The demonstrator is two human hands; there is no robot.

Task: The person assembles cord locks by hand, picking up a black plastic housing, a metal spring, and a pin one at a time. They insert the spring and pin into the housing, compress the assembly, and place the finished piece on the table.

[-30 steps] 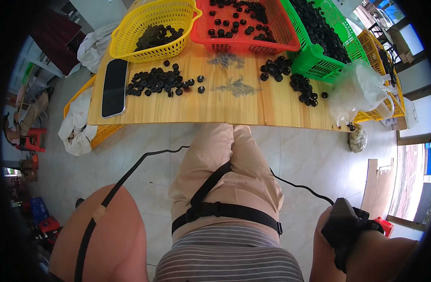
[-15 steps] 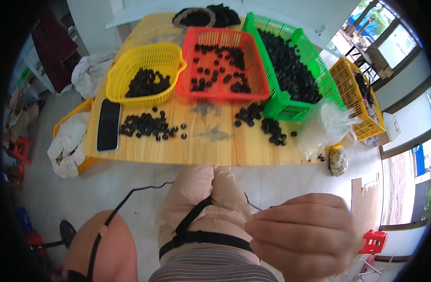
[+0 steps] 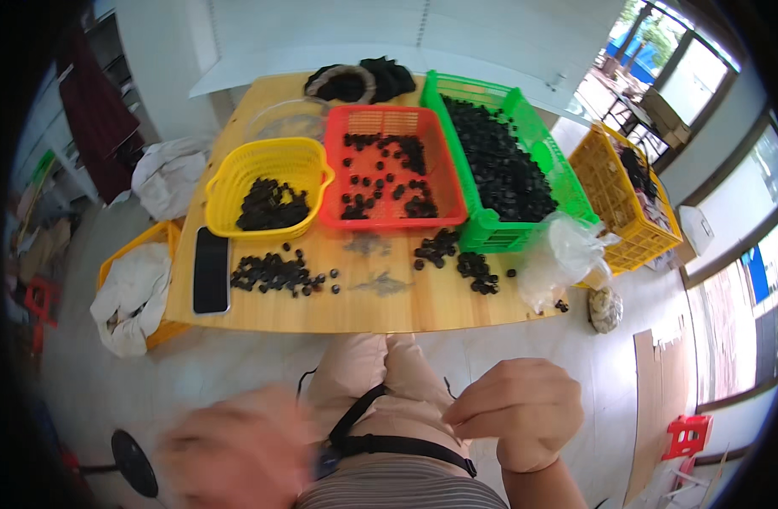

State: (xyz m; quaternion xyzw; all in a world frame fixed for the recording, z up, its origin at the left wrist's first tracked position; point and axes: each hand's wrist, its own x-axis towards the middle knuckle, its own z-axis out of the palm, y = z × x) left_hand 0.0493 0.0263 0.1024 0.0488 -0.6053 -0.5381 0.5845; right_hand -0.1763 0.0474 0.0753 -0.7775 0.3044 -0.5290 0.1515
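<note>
Over my lap, short of the table's front edge, both hands are raised. My left hand (image 3: 236,445) is smeared by motion, so its fingers cannot be made out. My right hand (image 3: 525,411) is closed, thumb and fingers drawn together; anything inside is hidden. Nearest on the wooden table (image 3: 380,318) lie loose small black round pieces (image 3: 274,273) in a left pile and more black pieces (image 3: 475,270) at the right. Similar pieces lie in the red basket (image 3: 395,224), while dark pieces fill part of the yellow basket (image 3: 264,151) and much of the green crate (image 3: 499,237).
A phone (image 3: 211,270) lies at the table's left edge. A clear plastic bag (image 3: 559,259) hangs over the right front corner. Beyond it stands a yellow crate (image 3: 614,195). Dark cloth (image 3: 347,85) lies at the back. A red stool (image 3: 688,435) stands right.
My left hand has come into view at the lower left. My right hand has drawn a little left and away from the camera, still closed. The view has tilted, so the table appears lower.
</note>
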